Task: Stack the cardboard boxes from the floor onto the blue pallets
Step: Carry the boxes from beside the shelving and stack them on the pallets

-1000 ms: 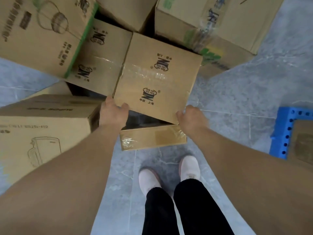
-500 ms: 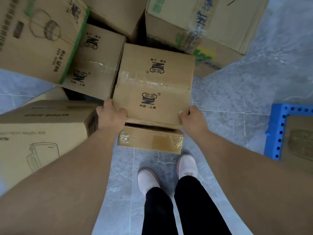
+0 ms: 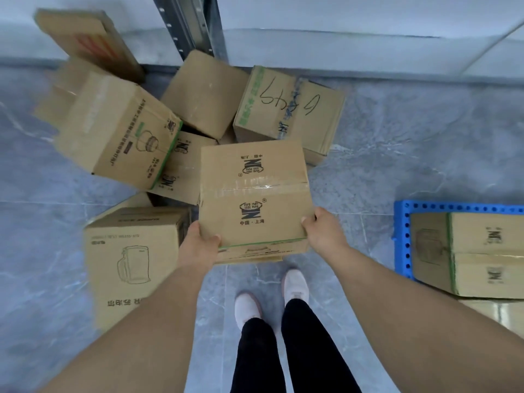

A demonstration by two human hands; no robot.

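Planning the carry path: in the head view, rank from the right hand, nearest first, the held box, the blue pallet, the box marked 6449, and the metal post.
1. Held box: gripped by the right hand at its near right corner.
2. Blue pallet: right, on the floor.
3. Box marked 6449: ahead, beyond the held box.
4. Metal post: farthest, by the wall.

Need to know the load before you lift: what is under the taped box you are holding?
Under the taped box, in the grip of the left hand and right hand, only a strip of a flatter box shows; the rest is covered.
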